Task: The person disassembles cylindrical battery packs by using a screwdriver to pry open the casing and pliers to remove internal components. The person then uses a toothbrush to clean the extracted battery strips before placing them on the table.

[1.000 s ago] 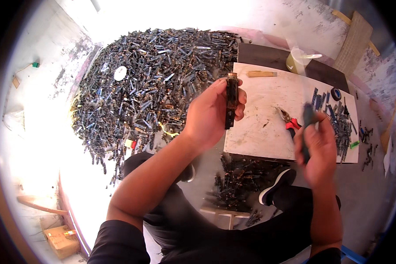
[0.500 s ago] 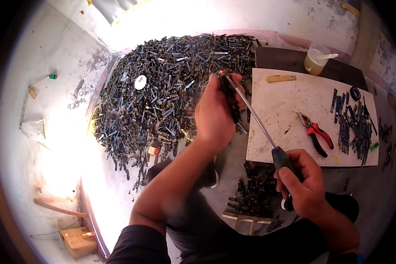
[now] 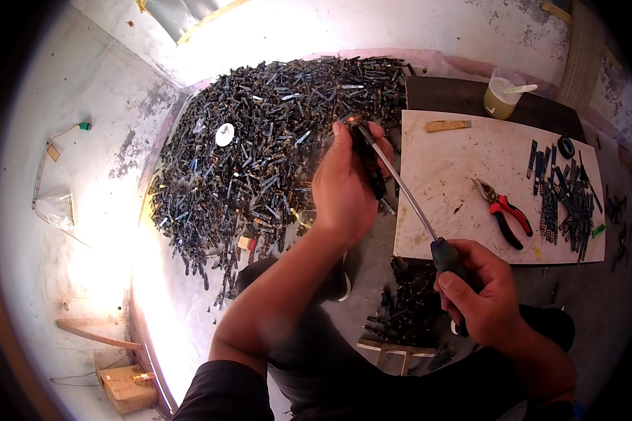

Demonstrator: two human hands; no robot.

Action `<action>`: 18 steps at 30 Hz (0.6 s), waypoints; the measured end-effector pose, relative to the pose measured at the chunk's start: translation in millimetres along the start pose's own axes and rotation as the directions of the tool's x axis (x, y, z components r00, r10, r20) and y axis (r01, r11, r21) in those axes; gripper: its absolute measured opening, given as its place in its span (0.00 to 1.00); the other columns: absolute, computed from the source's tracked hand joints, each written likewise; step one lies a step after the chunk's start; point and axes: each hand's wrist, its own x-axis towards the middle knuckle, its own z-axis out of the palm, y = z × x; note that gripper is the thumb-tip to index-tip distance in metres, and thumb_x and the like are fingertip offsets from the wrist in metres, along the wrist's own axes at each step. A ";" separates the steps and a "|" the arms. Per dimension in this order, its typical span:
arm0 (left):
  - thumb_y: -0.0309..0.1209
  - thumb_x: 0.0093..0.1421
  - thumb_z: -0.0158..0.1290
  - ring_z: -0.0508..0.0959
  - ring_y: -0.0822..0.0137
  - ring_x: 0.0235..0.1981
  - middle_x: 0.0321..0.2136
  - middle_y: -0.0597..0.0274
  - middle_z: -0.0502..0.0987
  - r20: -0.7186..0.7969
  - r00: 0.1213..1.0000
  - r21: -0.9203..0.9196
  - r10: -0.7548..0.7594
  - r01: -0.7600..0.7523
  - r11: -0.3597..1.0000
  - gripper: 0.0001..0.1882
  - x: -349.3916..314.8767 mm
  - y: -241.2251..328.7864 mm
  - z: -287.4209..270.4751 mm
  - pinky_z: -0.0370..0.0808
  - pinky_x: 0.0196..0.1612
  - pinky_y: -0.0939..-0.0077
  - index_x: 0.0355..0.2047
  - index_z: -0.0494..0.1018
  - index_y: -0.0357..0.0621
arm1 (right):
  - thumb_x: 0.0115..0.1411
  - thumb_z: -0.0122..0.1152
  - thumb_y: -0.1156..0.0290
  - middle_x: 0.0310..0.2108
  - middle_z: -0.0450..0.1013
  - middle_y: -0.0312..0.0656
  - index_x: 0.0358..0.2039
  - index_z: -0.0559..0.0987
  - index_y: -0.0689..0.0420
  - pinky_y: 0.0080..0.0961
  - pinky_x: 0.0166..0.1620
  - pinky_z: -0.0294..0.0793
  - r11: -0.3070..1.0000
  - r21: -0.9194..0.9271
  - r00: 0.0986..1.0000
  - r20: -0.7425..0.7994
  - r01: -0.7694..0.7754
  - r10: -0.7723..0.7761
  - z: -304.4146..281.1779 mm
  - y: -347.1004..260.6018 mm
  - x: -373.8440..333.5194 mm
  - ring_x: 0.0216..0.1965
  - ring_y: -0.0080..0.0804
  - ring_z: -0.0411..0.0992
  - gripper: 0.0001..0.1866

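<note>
My left hand (image 3: 347, 186) is closed around a dark, narrow part (image 3: 373, 168) with a coppery end near my fingertips; my palm and fingers hide much of it. In my right hand (image 3: 481, 295) is the dark handle of a screwdriver (image 3: 416, 203). Its long metal shaft slants up and left, and the tip meets the upper end of the dark part. Behind my left hand spreads a large heap of dark strip-like pieces (image 3: 260, 147). Right of the screwdriver, red-and-black pliers (image 3: 504, 214) lie on a pale board (image 3: 442, 168).
The board also bears a wooden strip (image 3: 448, 126), a roll of black tape (image 3: 566, 147) and a pile of dark strips (image 3: 569, 200). A plastic cup (image 3: 500, 99) stands behind it. Below are more dark pieces (image 3: 404, 309) by a small wooden stool (image 3: 393, 347). A cardboard box (image 3: 128, 389) sits lower left.
Both hands keep their hold. The screwdriver and the dark part have shifted only slightly, with the tip still at the part's upper end.
</note>
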 end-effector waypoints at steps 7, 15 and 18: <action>0.55 0.81 0.35 0.69 0.65 0.32 0.30 0.63 0.73 -0.009 1.000 0.023 0.014 -0.013 1.000 0.27 -1.5 -0.4 5.1 0.68 0.42 0.68 0.46 0.72 0.45 | 0.78 0.58 0.64 0.36 0.75 0.35 0.61 0.76 0.64 0.16 0.25 0.70 0.992 0.068 0.994 0.020 -0.110 0.109 0.8 -9.9 -1.2 0.28 0.15 0.71 0.19; 0.48 0.82 0.39 0.68 0.67 0.32 0.31 0.64 0.72 0.050 0.998 0.036 0.030 -0.032 0.999 0.21 -3.2 -0.9 9.1 0.68 0.42 0.69 0.47 0.71 0.44 | 0.80 0.54 0.62 0.35 0.75 0.36 0.59 0.76 0.63 0.18 0.26 0.73 0.978 0.122 0.984 0.080 -0.171 0.162 -0.9 -11.0 -4.1 0.29 0.18 0.73 0.18; 0.41 0.80 0.44 0.68 0.70 0.32 0.32 0.65 0.72 0.059 0.998 0.148 0.038 -0.047 0.988 0.13 -6.4 1.5 15.4 0.68 0.42 0.72 0.49 0.70 0.44 | 0.80 0.53 0.62 0.35 0.75 0.38 0.59 0.73 0.62 0.21 0.27 0.75 0.971 0.163 0.984 0.080 -0.173 0.161 1.1 -10.4 -3.6 0.31 0.21 0.75 0.17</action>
